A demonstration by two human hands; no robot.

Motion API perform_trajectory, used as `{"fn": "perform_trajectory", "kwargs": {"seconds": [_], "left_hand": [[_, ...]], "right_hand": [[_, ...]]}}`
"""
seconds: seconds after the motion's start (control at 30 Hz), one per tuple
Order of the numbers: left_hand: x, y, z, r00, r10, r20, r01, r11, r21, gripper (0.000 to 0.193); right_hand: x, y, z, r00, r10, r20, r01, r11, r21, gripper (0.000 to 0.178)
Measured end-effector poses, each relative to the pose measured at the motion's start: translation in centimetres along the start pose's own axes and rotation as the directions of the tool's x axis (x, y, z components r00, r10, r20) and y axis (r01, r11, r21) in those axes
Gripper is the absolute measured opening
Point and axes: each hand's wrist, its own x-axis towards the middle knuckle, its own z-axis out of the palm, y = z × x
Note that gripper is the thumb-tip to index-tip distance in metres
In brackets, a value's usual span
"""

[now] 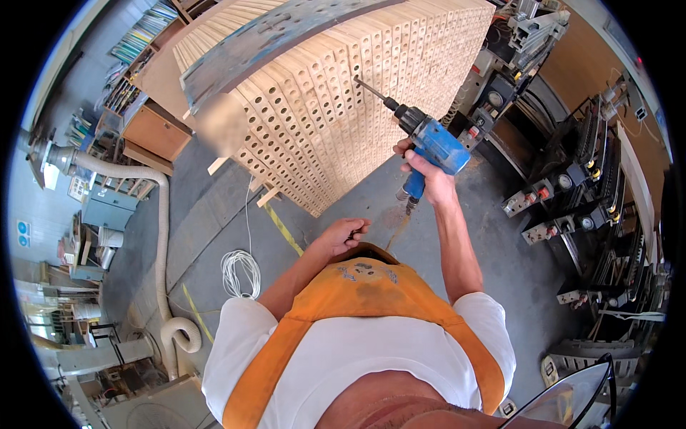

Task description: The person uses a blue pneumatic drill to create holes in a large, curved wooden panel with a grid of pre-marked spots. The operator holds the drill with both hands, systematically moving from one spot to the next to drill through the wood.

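My right hand [427,171] is wrapped round the handle of a blue power drill [443,145] with a black chuck. Its long bit [370,89] points up and left, the tip at the holed face of a tall stack of pale wooden pieces [321,107]. Whether the tip is inside a hole I cannot tell. A hose fitting [409,204] sits below the drill's handle, with a thin tan hose running down from it. Close to my orange apron [364,289], my left hand [341,237] is closed, fingers curled; a small dark thing shows between them, too little to name.
A worn blue-grey plate [268,43] lies across the stack's top. Coiled white cable [241,274] rests on the floor at left, near a ribbed duct hose [163,236]. Machinery with clamps and gauges [564,182] lines the right side. Wooden ends [268,196] stick out at the stack's lower left.
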Motion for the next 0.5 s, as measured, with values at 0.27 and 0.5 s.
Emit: {"fn": "perform_trajectory", "kwargs": {"seconds": [0.27,0.5], "left_hand": [[0.8,-0.3,-0.1,1.0,-0.001,0.006,0.001,1.0,-0.006,0.026],[1.6,-0.6,0.1,1.0,-0.015,-0.027,0.015,1.0,-0.013,0.022]], "right_hand": [[1.9,1.9,-2.0,0.996,-0.009,0.091,-0.004,0.989,0.15,0.029],[2.1,2.1,-2.2,0.994,-0.026,0.102,0.024,0.999,0.024,0.029]]}}
